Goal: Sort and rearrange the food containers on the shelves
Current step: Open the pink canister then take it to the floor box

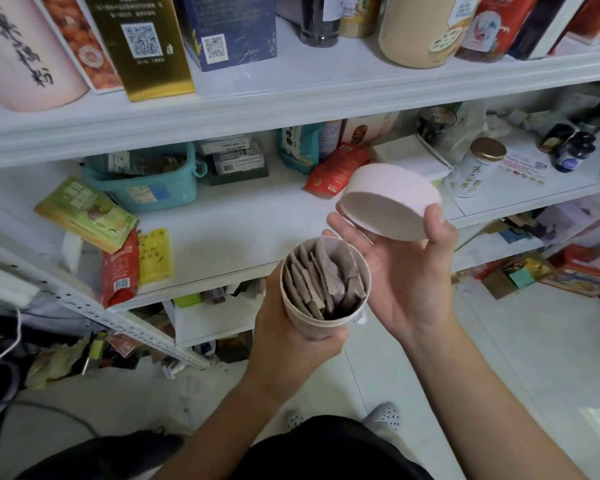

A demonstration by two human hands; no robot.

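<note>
My left hand grips an open round paper canister from below, in front of the shelves. Several grey-brown sachets stand packed inside it. My right hand holds the canister's pale pink lid tilted, its hollow underside facing me, up and to the right of the canister. The middle shelf lies just behind both hands.
The top shelf carries a pink canister, a gold box, a blue box and a tan canister. On the middle shelf sit a teal basket, green, red and yellow packets and a gold-lidded jar. Clutter fills the floor-level shelf.
</note>
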